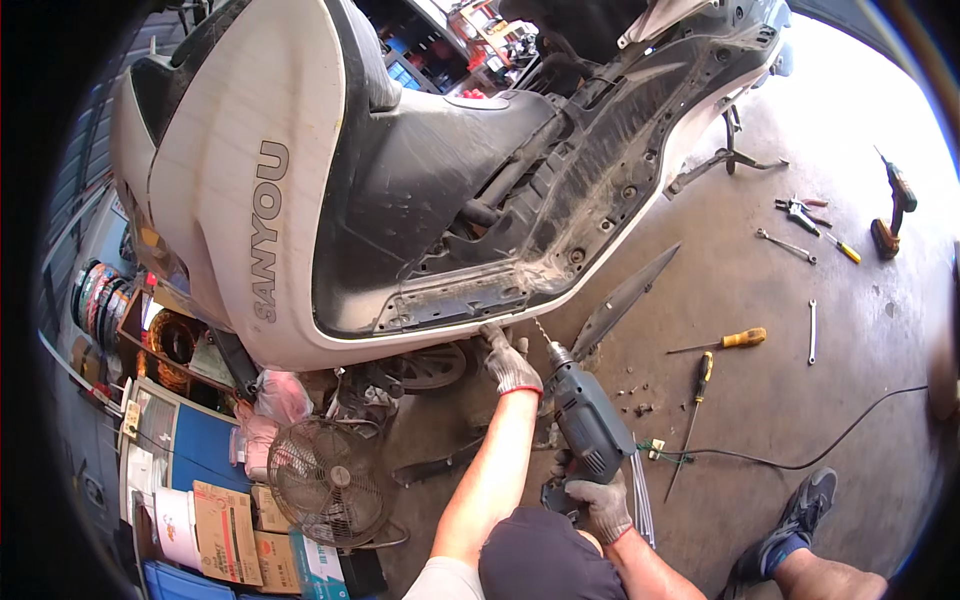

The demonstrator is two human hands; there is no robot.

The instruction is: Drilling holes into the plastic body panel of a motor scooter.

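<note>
Nearest the lens, the right hand, gloved, is closed round the grip of a grey corded drill, whose bit slants up to the lower edge of the scooter, a white body tipped on its side with its dark underside exposed. Left hand, also gloved, presses its fingers against that same lower edge just beside the bit, gripping nothing that can be made out. Step in hand, by judgement: drilling at the rim of the underside panel; the next move would call for holding the drill square to the edge and the steadying fingers clear of the bit. Outward on the floor lie two yellow-handled screwdrivers, spanners, pliers and a second drill standing well apart, with the cord trailing right. A fan stands at lower left. Packages: brown cartons with printed red marks beside a white bucket at lower left, a blue bin below them; grey lettering runs along the white panel of the scooter.
</note>
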